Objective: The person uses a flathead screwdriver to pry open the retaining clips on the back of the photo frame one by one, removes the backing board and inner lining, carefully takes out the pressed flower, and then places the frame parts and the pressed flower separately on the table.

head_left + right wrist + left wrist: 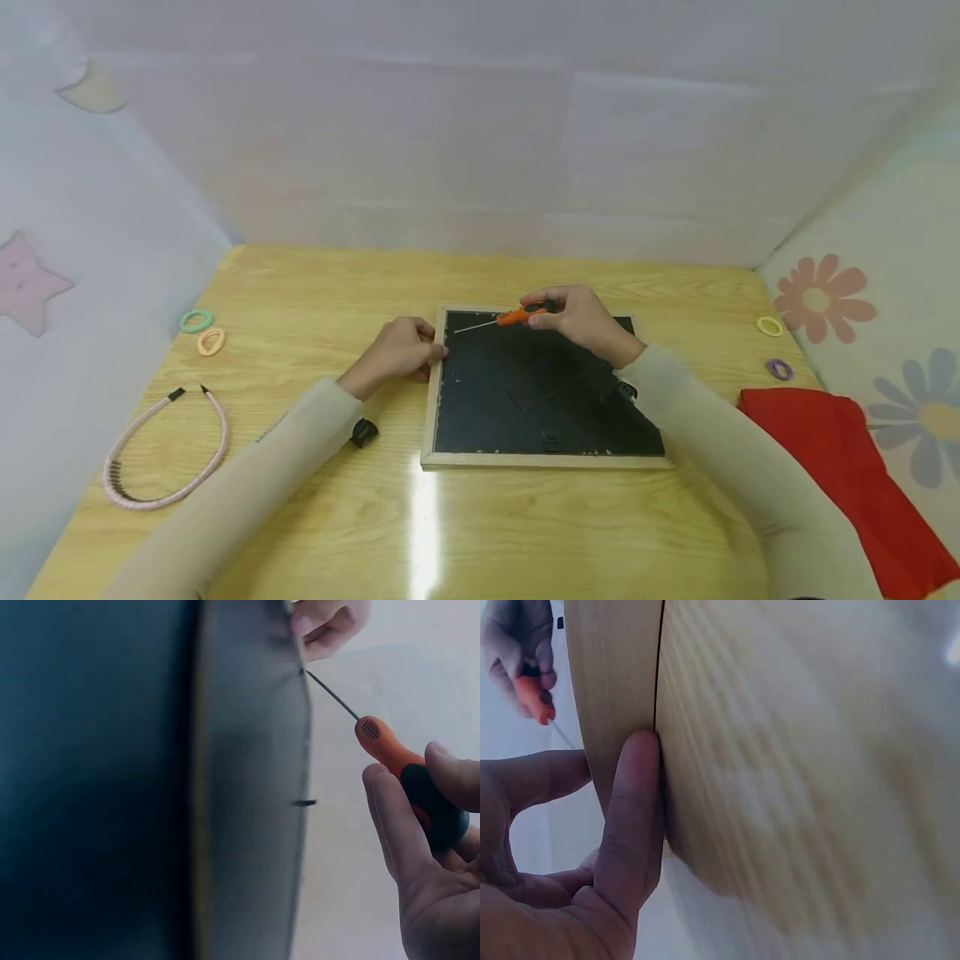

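A picture frame with a light wood border (431, 417) lies back up on the table, its black backing board (487, 417) facing me. My left hand (401, 346) grips the frame's left side near the top corner; in the left wrist view thumb and fingers press the wooden edge (615, 660) from both faces. In my right hand (585, 321) is an orange-and-black screwdriver (517, 317), held by its handle. Its thin shaft points left, and the tip meets the backing close to the upper left corner. A small dark tab (304, 802) sticks up from the backing's edge.
To the left lies a pink headband (161, 502), with a green hair tie (197, 321) and an orange one (211, 342) behind it. At right are yellow (769, 327) and purple hair ties (780, 369) and a red cloth (817, 442). Walls (480, 150) enclose the table's back and sides.
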### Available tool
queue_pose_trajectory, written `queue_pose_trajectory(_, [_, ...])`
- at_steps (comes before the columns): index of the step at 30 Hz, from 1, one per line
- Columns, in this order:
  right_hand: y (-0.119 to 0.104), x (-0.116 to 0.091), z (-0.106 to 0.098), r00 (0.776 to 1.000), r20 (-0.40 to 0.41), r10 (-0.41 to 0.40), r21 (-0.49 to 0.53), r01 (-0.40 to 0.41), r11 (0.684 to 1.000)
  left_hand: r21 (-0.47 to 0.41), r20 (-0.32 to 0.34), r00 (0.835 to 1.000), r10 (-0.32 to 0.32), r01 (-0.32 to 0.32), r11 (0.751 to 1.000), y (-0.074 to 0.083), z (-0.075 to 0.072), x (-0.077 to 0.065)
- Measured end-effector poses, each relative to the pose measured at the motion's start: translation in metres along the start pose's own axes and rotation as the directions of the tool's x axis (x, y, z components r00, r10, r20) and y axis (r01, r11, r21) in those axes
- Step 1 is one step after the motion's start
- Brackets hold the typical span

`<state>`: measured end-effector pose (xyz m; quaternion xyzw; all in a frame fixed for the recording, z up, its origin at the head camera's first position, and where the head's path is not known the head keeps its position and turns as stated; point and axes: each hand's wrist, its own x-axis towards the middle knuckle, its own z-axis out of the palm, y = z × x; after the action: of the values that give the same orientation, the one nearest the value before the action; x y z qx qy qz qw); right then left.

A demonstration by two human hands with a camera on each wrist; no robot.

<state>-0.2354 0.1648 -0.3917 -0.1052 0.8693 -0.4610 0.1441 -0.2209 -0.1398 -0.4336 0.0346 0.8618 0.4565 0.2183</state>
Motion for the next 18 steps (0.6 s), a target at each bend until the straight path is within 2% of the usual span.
queue_pose_trajectory(4, [0.001,-0.003,0.006,1.0,0.026,-0.008,-0.047,0.01,0.999,-0.004,-0.001,1.0,0.009,-0.009,1.0,-0.004,-0.002,-0.013])
queue_pose_trajectory(10, [0.001,-0.005,0.011,0.997,0.063,-0.04,-0.077,0.044,0.996,0.012,0.0,1.0,0.01,-0.01,1.0,-0.008,-0.006,-0.025])
queue_pose_trajectory(18, [0.0,-0.002,0.02,0.994,0.096,-0.055,-0.105,0.065,0.992,0.009,0.006,1.0,0.009,-0.009,1.0,-0.011,-0.009,-0.03])
